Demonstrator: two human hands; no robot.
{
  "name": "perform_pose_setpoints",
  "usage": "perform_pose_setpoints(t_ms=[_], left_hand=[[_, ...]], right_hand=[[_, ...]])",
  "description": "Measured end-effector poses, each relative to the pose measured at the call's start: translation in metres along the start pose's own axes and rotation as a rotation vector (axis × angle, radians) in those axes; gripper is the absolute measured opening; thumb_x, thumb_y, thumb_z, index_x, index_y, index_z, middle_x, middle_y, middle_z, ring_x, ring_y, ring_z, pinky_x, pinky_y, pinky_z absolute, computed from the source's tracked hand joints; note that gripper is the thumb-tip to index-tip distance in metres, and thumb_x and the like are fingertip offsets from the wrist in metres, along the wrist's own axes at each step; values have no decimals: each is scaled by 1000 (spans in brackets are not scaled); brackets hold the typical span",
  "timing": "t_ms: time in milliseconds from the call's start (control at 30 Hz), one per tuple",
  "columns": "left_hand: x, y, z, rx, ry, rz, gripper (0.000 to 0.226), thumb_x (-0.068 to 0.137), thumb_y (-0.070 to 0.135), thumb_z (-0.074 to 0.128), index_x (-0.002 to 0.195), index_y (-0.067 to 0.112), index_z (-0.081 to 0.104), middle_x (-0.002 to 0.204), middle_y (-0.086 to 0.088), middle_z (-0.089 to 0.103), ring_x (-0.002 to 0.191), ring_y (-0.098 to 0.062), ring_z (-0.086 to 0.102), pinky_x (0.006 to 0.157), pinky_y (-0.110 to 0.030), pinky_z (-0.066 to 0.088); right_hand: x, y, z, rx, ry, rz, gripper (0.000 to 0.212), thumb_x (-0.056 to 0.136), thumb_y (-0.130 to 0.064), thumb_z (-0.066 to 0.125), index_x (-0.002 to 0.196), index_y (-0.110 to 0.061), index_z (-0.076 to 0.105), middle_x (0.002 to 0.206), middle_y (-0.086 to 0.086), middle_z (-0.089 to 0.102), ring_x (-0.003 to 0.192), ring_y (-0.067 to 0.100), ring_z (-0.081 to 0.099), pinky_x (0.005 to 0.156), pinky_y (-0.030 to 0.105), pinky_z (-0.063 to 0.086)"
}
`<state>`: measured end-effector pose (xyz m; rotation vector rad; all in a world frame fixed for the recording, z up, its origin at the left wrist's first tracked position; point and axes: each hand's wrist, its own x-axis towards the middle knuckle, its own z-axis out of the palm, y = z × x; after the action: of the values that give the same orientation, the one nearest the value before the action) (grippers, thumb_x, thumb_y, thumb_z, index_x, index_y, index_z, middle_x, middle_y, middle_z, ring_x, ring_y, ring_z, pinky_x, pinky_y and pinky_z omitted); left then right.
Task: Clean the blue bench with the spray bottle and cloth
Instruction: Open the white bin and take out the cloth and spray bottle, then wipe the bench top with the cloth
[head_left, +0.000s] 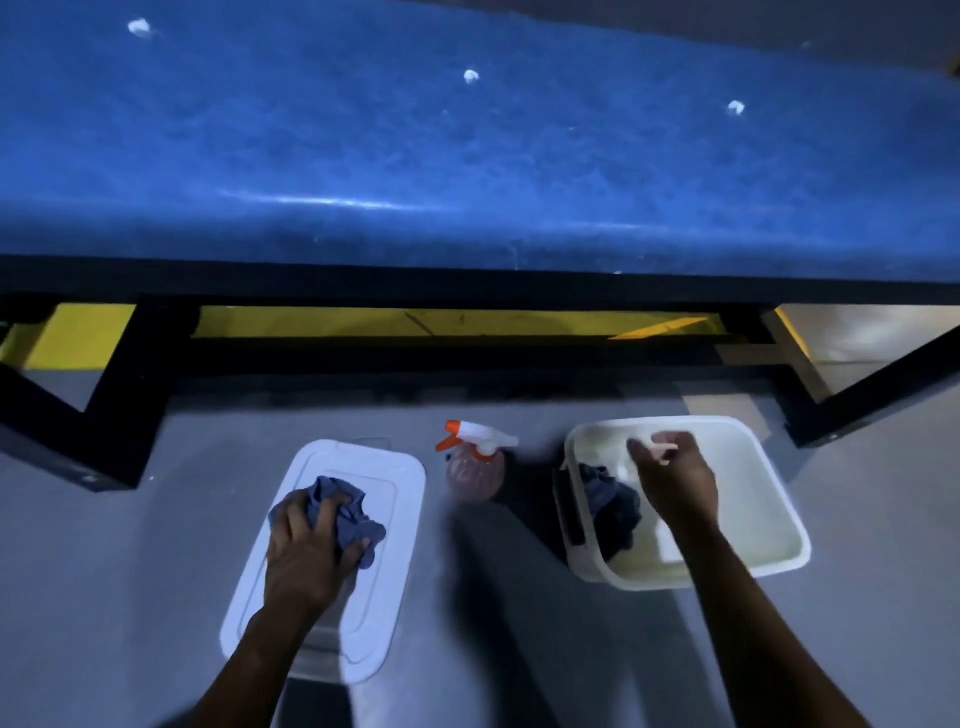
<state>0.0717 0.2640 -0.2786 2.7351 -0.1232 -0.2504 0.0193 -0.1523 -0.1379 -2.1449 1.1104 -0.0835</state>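
Note:
The blue bench (467, 156) spans the upper half of the view, with three small white blobs on its top. On the grey floor below it stands a spray bottle (475, 462) with a white and orange trigger head. My left hand (306, 551) is shut on a crumpled blue cloth (348, 512), which rests on a white lid (374, 571). My right hand (675, 483) hovers over a white tub (753, 525), fingers loosely apart and holding nothing. A second dark blue cloth (610, 504) lies inside that tub.
The bench has a black frame (130, 395) with legs reaching the floor at left and right. A yellow strip (415, 322) runs under the bench. The white lid covers a clear box. Grey floor lies between the lid, bottle and tub.

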Motion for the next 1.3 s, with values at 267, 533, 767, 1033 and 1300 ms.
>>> perform_pose_setpoints(t_ms=[267,533,767,1033,1300], left_hand=[[-1,1,-4,5,23,6,69,76,67,47,127,23,62,131,-25,49,125,-47,46,101,-55,49],[-5,7,-8,-18,17,-5,63,76,61,51,127,24,59,133,-23,48,126,-45,46,100,-53,50],[-5,17,-8,37,70,-42,56,76,52,78,119,22,59,125,-25,54,111,-48,54,87,-56,52],[-1,17,-4,87,49,-80,67,67,33,91,126,17,65,125,-27,55,107,-51,55,82,-59,52],[4,14,-8,45,33,-117,80,63,24,90,134,18,54,114,-28,57,94,-52,57,74,-56,54]], right_hand=[[-16,11,51,-149,-381,79,79,57,-51,50,128,-17,53,121,18,60,105,37,60,85,40,51],[-4,38,20,-65,-200,-52,44,82,-70,63,101,-31,57,105,9,65,85,26,65,77,45,57],[-128,-34,23,223,179,-488,41,95,-15,63,134,-21,54,115,2,56,102,5,52,89,30,48],[-152,17,146,-9,-234,-454,84,82,2,65,151,-36,35,144,-4,36,129,8,41,105,3,26],[-139,-22,123,-353,-482,-440,95,86,-45,71,159,-23,14,163,6,27,147,27,30,117,36,26]])
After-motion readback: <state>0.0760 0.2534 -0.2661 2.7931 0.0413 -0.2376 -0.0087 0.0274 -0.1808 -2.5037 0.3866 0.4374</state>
